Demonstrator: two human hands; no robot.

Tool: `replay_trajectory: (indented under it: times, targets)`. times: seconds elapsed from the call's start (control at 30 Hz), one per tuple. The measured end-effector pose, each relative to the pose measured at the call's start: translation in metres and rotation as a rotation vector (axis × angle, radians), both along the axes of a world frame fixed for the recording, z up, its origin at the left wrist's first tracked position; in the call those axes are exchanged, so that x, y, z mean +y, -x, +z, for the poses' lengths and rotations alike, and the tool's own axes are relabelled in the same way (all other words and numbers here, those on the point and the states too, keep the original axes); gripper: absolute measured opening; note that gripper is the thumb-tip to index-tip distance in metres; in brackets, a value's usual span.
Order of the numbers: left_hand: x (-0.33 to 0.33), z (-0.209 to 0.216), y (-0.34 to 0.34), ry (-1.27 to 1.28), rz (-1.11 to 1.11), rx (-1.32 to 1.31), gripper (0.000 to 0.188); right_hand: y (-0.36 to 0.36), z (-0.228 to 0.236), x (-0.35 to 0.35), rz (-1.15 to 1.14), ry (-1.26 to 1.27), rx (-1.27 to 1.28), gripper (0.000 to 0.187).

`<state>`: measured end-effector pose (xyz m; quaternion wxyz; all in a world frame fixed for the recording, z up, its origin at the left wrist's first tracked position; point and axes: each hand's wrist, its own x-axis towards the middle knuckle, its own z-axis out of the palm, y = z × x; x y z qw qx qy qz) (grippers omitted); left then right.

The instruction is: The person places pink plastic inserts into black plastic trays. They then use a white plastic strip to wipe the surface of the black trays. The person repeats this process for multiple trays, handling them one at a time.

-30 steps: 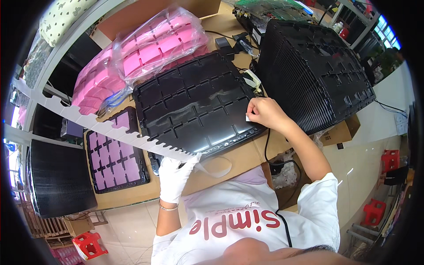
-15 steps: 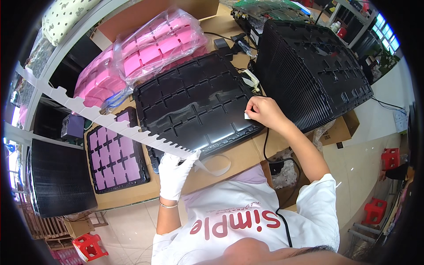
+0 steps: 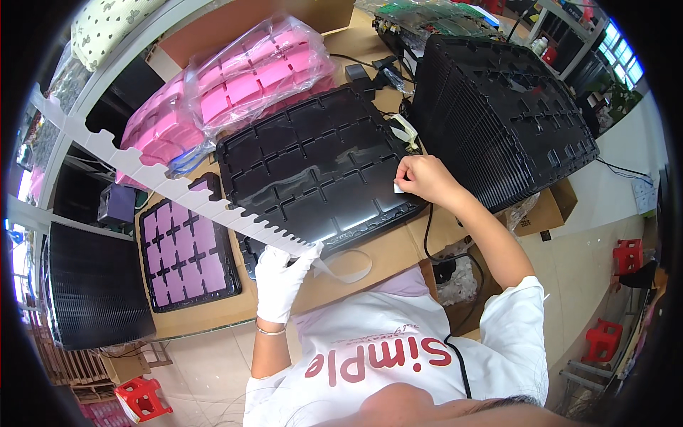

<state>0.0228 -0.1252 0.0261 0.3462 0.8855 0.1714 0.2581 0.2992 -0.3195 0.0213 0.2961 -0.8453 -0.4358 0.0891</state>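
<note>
My left hand [image 3: 282,281], in a white glove, pinches the near end of a long white strip [image 3: 174,191] with a notched edge. The strip slants up and away to the far left, over a shallow tray with pink-purple squares [image 3: 181,252]. A thin translucent tail [image 3: 348,274] of it curls beside the glove. Bare, my right hand [image 3: 430,179] holds a small white piece [image 3: 398,188] between thumb and fingers, at the right edge of a black plastic tray [image 3: 341,181]. Whether the piece touches the tray I cannot tell. Cross-shaped ridges divide the tray.
A tall stack of black trays [image 3: 491,121] stands on the right, another stack [image 3: 96,288] at the far left. Pink trays in clear plastic [image 3: 249,75] lie behind. A black cable [image 3: 428,235] hangs over the cardboard-covered table edge [image 3: 384,252]. Red stools [image 3: 142,398] stand on the floor.
The strip's far end has swung slightly up and to the right. Both hands stay nearly where they were, each with its grip unchanged.
</note>
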Motion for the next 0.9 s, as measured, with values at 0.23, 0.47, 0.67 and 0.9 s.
replay_trajectory:
  times: [0.23, 0.47, 0.67, 0.9]
  targets:
    - [0.0, 0.001, -0.002, -0.041, -0.031, -0.041, 0.022, 0.011, 0.009, -0.022, 0.114, -0.035, 0.173, 0.009]
    - [-0.01, -0.01, 0.064, 0.193, -0.108, 0.175, 0.011, 0.099, -0.008, -0.139, -0.417, -0.641, 0.078, 0.018]
    - [-0.014, -0.067, 0.15, 0.689, 0.027, 0.718, 0.021, 0.138, -0.156, -0.258, -0.98, -0.372, -0.021, 0.015]
    - [0.028, -0.101, 0.243, 0.691, 0.191, 0.951, 0.028, 0.145, -0.263, -0.351, -0.627, 0.581, -0.893, 0.02]
